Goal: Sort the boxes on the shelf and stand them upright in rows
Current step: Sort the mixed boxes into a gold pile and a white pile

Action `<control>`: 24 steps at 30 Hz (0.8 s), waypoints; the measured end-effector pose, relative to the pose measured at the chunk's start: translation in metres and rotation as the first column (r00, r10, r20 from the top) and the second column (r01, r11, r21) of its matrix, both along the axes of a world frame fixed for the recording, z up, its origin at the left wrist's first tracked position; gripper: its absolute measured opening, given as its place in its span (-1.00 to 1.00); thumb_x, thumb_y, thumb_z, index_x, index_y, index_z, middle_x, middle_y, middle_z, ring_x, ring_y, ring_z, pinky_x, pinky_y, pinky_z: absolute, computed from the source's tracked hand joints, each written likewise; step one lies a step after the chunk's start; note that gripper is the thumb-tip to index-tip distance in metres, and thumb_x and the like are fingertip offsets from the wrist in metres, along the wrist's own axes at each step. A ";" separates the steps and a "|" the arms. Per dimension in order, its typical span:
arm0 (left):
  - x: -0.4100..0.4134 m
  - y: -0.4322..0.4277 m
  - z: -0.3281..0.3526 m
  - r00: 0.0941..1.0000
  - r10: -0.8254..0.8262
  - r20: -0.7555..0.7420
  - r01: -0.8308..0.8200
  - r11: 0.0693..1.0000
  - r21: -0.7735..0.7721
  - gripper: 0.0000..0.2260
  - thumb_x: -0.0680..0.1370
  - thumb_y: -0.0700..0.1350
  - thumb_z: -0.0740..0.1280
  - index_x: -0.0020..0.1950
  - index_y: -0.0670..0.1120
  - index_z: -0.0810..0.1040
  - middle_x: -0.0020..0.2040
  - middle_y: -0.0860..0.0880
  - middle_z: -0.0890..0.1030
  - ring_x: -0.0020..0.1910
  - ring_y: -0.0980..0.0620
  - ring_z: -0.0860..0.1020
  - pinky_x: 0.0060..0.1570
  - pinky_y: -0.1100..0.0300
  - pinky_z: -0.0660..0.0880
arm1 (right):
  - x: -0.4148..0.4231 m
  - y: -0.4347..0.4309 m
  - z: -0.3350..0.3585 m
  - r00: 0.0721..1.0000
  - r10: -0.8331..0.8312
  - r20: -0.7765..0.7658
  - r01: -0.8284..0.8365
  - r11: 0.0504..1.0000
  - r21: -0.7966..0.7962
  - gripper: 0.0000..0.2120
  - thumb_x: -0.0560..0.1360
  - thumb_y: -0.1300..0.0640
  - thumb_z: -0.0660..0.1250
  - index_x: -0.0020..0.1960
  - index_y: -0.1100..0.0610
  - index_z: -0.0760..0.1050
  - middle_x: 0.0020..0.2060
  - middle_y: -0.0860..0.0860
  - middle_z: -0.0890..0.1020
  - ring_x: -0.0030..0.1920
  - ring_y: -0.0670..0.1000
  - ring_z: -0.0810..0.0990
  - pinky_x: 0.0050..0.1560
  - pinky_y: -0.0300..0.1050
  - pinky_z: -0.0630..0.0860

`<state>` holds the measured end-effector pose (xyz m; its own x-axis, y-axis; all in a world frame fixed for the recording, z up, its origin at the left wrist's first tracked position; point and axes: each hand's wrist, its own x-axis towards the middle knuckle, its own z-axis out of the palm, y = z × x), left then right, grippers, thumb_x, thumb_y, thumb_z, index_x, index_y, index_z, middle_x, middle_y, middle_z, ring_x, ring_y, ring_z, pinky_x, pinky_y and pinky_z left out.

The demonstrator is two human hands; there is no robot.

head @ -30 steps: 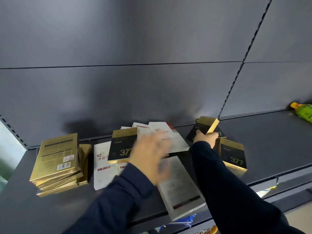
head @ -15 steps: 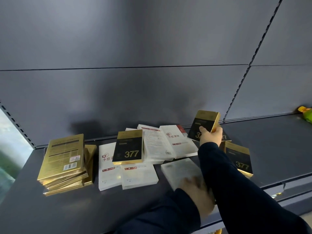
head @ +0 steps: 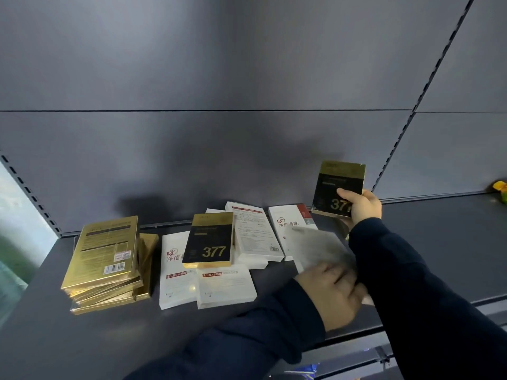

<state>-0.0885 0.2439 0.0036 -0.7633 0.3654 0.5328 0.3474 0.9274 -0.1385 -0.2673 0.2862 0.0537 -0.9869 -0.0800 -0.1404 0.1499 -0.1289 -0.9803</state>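
Observation:
My right hand (head: 362, 208) holds a black-and-gold "377" box (head: 338, 187) upright near the shelf's back wall. My left hand (head: 333, 292) grips a blurred white box (head: 319, 246) lifted off the dark shelf (head: 82, 341), low in the middle. A second "377" box (head: 210, 239) lies flat on white boxes (head: 225, 286). More white boxes (head: 253, 234) lie flat behind it. A stack of gold boxes (head: 105, 263) lies at the left.
A grey back panel (head: 247, 160) closes off the rear. Slotted uprights (head: 395, 149) divide the bays. A yellow-green item (head: 500, 189) sits at the far right of the neighbouring shelf. The shelf's front lip (head: 356, 349) runs below my arms.
My right hand has raised the "377" box from tilted to upright. My left hand dropped to the front white box, took hold of it and lifted it toward the right.

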 end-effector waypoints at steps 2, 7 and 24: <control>-0.015 -0.017 -0.002 1.000 0.018 0.004 -0.018 1.000 0.017 -0.68 0.55 -0.21 0.12 -0.15 -0.02 0.67 -0.21 0.01 0.69 -0.21 0.00 0.65 -0.14 0.19 0.58 | -0.001 0.003 -0.001 1.000 0.013 0.004 -0.012 1.000 -0.012 -0.85 0.43 0.28 0.41 -0.10 0.15 0.44 -0.10 0.16 0.61 0.01 0.22 0.61 -0.04 0.12 0.60; -0.037 -0.073 -0.001 0.805 0.287 0.519 -0.219 0.957 -0.190 -0.56 0.58 -0.18 0.20 0.46 -0.11 0.28 0.46 -0.11 0.33 0.46 -0.10 0.28 0.45 0.04 0.18 | 0.000 -0.001 -0.011 1.000 0.010 0.026 -0.009 1.000 -0.008 -0.75 0.44 0.25 0.41 0.07 0.19 0.44 -0.04 0.14 0.61 0.07 0.22 0.60 0.01 0.14 0.59; 0.127 -0.138 -0.049 0.424 0.595 0.683 -0.845 -0.012 0.535 -0.33 0.51 0.02 0.29 0.51 -0.14 0.08 0.51 -0.19 0.09 0.49 -0.15 0.13 0.46 0.04 0.14 | 0.103 -0.132 -0.033 0.733 0.611 0.298 -0.590 0.790 -0.168 -0.79 0.50 0.12 0.36 0.09 0.18 0.53 -0.05 0.16 0.66 0.02 0.17 0.62 0.12 0.11 0.53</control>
<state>0.0386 0.1063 -0.0455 -0.4581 -0.8868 -0.0608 -0.6816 0.3066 0.6644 -0.1646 0.1543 0.0206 -0.6289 -0.6589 -0.4127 0.5175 0.0414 -0.8547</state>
